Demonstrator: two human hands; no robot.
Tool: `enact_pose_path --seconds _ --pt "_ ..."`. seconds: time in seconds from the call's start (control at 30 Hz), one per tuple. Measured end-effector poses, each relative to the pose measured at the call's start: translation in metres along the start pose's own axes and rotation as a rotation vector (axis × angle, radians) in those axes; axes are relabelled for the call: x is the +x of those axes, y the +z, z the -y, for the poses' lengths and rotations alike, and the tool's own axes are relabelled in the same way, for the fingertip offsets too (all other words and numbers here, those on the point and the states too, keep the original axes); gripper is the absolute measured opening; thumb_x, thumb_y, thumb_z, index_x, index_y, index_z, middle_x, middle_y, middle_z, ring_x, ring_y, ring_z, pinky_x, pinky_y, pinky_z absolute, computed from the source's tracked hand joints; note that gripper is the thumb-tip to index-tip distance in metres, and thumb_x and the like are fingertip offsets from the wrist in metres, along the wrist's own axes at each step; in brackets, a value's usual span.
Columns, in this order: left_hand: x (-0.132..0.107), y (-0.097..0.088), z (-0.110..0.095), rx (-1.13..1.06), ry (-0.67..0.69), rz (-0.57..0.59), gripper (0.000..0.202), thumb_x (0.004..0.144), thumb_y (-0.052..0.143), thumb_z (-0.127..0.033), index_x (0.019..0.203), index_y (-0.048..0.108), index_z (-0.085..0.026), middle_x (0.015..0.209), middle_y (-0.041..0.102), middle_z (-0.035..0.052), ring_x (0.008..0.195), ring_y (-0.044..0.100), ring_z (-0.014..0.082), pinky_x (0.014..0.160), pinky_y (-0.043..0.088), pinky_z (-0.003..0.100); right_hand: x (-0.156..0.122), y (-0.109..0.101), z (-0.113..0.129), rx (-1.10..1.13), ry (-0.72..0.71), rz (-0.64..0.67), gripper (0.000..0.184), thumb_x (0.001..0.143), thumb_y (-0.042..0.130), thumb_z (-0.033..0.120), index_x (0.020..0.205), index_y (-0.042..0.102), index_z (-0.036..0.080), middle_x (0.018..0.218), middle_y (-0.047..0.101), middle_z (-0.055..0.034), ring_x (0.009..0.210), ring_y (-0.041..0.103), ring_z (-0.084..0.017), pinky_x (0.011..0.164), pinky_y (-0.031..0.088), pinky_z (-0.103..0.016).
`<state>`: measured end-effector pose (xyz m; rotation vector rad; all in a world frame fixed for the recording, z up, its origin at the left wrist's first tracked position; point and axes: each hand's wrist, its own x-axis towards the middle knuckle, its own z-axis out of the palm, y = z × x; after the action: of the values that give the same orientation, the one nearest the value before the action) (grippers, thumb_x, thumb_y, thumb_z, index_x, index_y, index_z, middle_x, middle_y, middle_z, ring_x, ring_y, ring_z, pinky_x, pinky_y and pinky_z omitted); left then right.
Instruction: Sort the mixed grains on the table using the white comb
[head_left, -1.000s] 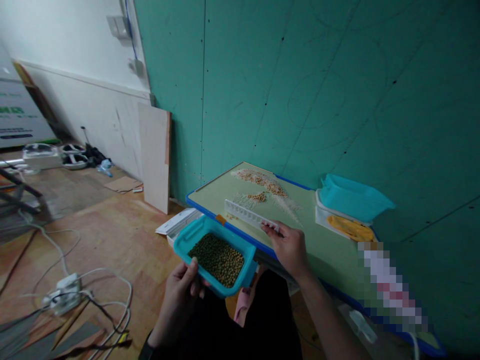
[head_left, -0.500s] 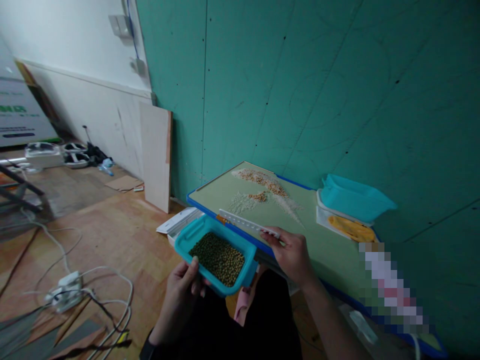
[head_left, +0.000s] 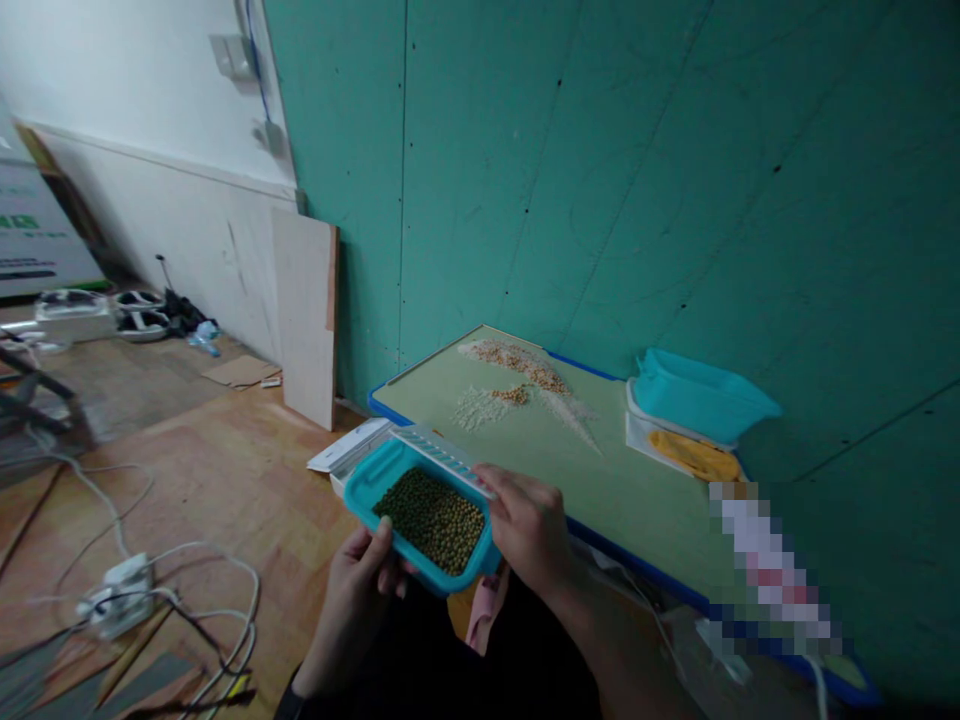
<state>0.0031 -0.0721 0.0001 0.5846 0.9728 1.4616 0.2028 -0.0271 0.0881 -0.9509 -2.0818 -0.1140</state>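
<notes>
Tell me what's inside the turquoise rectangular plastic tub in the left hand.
Inside the tub, small dark green beans lie toward the left and round tan beans toward the right. Whatever lies beneath them, the tub's bottom included, is covered.

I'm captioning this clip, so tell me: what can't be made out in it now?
In the head view:
White strip: its held end, partly hidden by the right hand.
Blue box: its bottom, covered by the beans.
Pixelated thing on the table: blurred by the mosaic.
Sign: cut off by the left edge, lettering blurred.
</notes>
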Motion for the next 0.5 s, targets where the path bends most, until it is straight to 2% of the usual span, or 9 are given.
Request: enact_pose_path --seconds 0.1,0.17,0.27,0.33,0.4,0.5 --pt "0.005 -0.004 0.005 -0.024 0.005 -0.032 0.051 0.065 0.089 -0.060 0.060 0.060 -0.019 0.037 0.049 -0.0069 0.036 0.048 0.0089 0.041 0.043 0.019 0.020 0.019 0.007 -0.117 0.010 0.186 0.041 0.097 0.043 0.006 0.127 0.069 0.016 0.124 0.076 -0.0106 0.109 0.074 -0.018 0.098 0.055 -0.028" --pt "0.006 -0.004 0.007 -0.033 0.012 -0.053 0.051 0.061 0.091 -0.060 0.060 0.060 -0.019 0.034 0.044 -0.0086 0.035 0.049 0.0100 0.038 0.041 0.019 0.038 0.032 0.012 -0.199 0.039 0.290 0.043 0.101 0.041 0.010 0.138 0.063 0.016 0.133 0.071 -0.0134 0.110 0.073 -0.020 0.096 0.056 -0.030" --pt "0.003 0.000 0.006 -0.038 0.011 -0.067 0.053 0.061 0.091 -0.059 0.057 0.058 -0.019 0.035 0.045 -0.0075 0.040 0.054 0.0112 0.040 0.043 0.019 0.066 0.053 0.021 -0.313 0.079 0.396 0.044 0.101 0.040 0.011 0.142 0.057 0.011 0.127 0.072 -0.0221 0.102 0.074 -0.024 0.084 0.060 -0.032" --pt "-0.001 0.005 0.003 -0.035 0.004 -0.103 0.051 0.064 0.090 -0.058 0.058 0.058 -0.019 0.037 0.047 -0.0068 0.041 0.053 0.0102 0.042 0.043 0.018 0.084 0.068 0.024 -0.390 0.122 0.432 0.044 0.102 0.037 0.010 0.143 0.053 0.003 0.121 0.071 -0.0297 0.096 0.076 -0.028 0.074 0.061 -0.035" --pt "-0.005 0.008 0.000 -0.021 -0.006 -0.136 0.051 0.063 0.090 -0.059 0.060 0.060 -0.019 0.038 0.046 -0.0070 0.042 0.052 0.0097 0.042 0.043 0.018 0.101 0.080 0.025 -0.428 0.152 0.437 0.043 0.101 0.036 0.007 0.138 0.054 -0.004 0.116 0.070 -0.0344 0.098 0.076 -0.030 0.075 0.062 -0.038" --pt "-0.007 0.010 -0.003 -0.015 -0.021 -0.137 0.053 0.061 0.091 -0.060 0.059 0.058 -0.019 0.039 0.048 -0.0066 0.039 0.051 0.0089 0.042 0.042 0.018 0.123 0.090 0.024 -0.415 0.243 0.446 0.035 0.099 0.041 0.004 0.126 0.062 -0.007 0.104 0.074 -0.0325 0.100 0.076 -0.031 0.079 0.062 -0.040"
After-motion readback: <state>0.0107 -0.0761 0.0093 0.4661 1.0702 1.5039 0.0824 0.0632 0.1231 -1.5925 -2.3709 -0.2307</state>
